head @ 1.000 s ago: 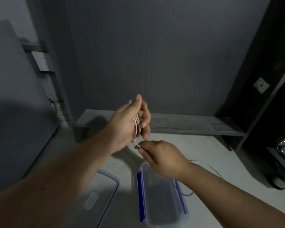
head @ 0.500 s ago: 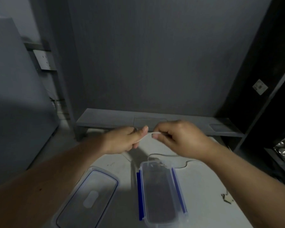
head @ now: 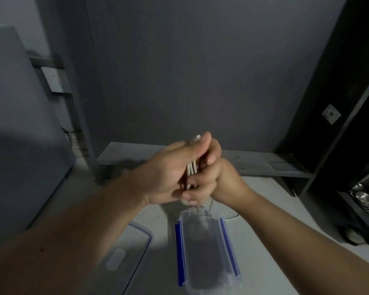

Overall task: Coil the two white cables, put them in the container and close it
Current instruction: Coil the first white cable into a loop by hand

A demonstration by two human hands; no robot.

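Dim grey room, pale desk point(head: 271, 237) under a grey wall, low shelf point(head: 264, 165) along the far edge.

Left hand point(head: 170, 177) raised above the desk's middle, grip closed around a bundle of white cable point(head: 191, 168) loops, one end poking out above the thumb. Right hand point(head: 213, 182) pressed against it, fingers curled onto the lower part of the same bundle. Thin tail of cable hanging from the hands toward the far end of the container point(head: 207, 254), looping on the desk just right of it.

Container open, apparently empty, near the front edge; lid point(head: 124, 254) flat just left of it, apart.

Step judged: coiling, not finished. Second cable not clearly told apart.

Next: gather the loose tail into the loops, keep the bundle pinched, lower into the container.
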